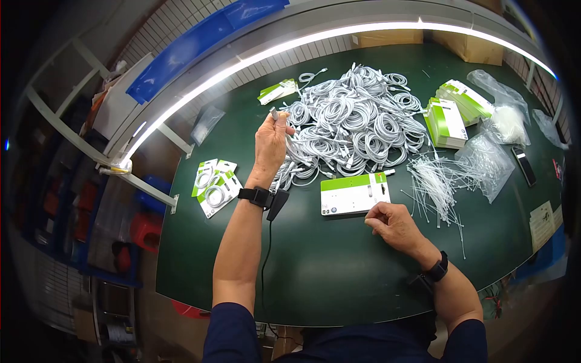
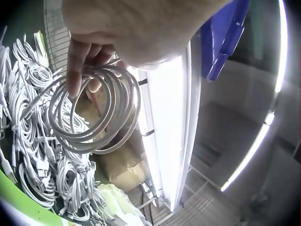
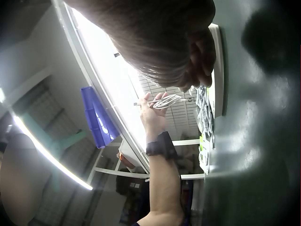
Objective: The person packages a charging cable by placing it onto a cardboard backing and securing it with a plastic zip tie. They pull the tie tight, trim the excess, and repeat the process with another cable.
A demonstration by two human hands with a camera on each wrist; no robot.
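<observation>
A coiled white cable [image 2: 101, 113] hangs from my left hand [image 1: 270, 145], its loops pinched between thumb and fingers in the left wrist view. The hand is raised near the left edge of a large pile of coiled white cables [image 1: 357, 115]. My right hand [image 1: 393, 225] is by the lower right corner of a stack of green and white packaging cards [image 1: 351, 198], its fingers loosely curled with nothing visible in them. In the right wrist view those fingers are close beside the card stack [image 3: 218, 70], partly in shadow.
Cards with coiled cables on them [image 1: 215, 192] lie at the left. Loose white cable ties [image 1: 433, 187] spread at the right, near plastic bags [image 1: 487, 163] and a dark phone-like object [image 1: 524, 165]. Stacks of green and white cards [image 1: 446, 124] stand behind. A lamp bar [image 1: 242, 63] arches over the table.
</observation>
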